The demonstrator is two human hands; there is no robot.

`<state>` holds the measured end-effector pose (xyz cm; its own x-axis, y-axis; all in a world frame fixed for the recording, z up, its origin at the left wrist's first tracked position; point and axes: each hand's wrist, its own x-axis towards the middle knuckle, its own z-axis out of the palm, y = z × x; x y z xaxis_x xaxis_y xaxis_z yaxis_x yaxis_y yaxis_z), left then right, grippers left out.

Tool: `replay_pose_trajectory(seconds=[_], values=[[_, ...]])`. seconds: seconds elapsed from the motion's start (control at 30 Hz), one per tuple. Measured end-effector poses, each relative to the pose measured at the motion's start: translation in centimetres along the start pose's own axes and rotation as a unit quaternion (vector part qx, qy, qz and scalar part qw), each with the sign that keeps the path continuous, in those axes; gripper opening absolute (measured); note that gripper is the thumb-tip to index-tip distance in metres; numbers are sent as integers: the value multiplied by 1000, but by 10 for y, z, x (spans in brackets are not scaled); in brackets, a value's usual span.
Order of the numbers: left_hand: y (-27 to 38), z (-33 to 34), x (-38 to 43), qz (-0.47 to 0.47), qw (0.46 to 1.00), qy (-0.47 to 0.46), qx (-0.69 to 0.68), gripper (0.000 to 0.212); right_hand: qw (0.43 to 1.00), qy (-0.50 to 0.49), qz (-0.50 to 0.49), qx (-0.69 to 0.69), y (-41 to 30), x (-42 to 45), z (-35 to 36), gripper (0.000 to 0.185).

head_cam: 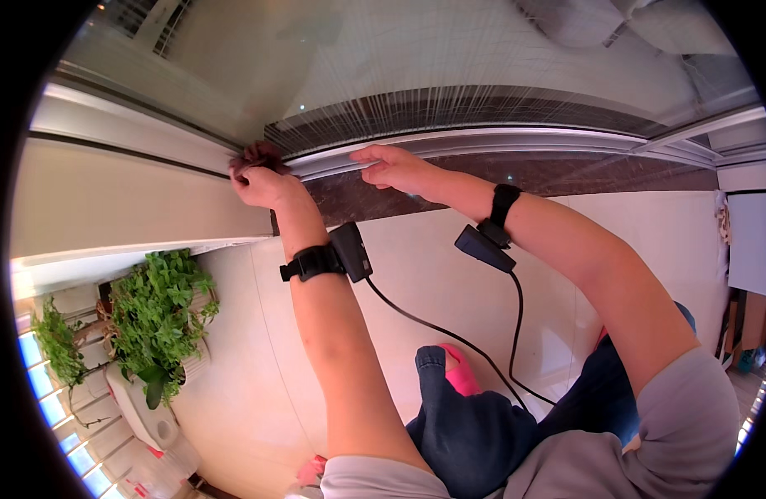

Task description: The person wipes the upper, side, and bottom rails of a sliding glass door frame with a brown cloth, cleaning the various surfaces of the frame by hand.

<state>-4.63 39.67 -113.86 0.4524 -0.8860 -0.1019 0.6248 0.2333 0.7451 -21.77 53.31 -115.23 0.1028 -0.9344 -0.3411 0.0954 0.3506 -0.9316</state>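
My left hand [261, 184] grips a crumpled dark reddish-brown cloth [260, 157] at the left end of the sliding door's metal track [333, 161], where the track meets the frame. My right hand [389, 167] is just over the track, to the right of the cloth; its fingers are apart and hold nothing. Beyond both hands stands the glass door panel [383, 56]. A dark stone threshold [545, 174] runs along the near side of the track. Each forearm wears a black strap with a cabled device.
Potted green plants [155, 312] and a white planter [140, 399] stand at the lower left. A cream wall edge [127, 199] borders my left hand. Pale floor tiles [414, 293] lie below my arms, crossed by black cables [433, 325]. Items stand at the far right.
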Motion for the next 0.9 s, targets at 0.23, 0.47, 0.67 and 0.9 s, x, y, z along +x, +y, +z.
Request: replay_pose_trajectory(seconds=[0.23, 0.47, 0.67, 0.9], values=[[45, 86, -112, 227, 932, -204, 195, 30, 998, 22, -53, -38, -68, -55, -33, 54], [21, 138, -226, -179, 870, -455, -70, 32, 959, 19, -278, -43, -126, -150, -117, 78], [-1, 187, -353, -305, 782, -543, -26, 49, 918, 182, -353, 10, -124, -262, -184, 73], [-17, 220, -469, -50, 625, -765, 148, 62, 725, 424, -524, -144, -117, -339, -305, 54]])
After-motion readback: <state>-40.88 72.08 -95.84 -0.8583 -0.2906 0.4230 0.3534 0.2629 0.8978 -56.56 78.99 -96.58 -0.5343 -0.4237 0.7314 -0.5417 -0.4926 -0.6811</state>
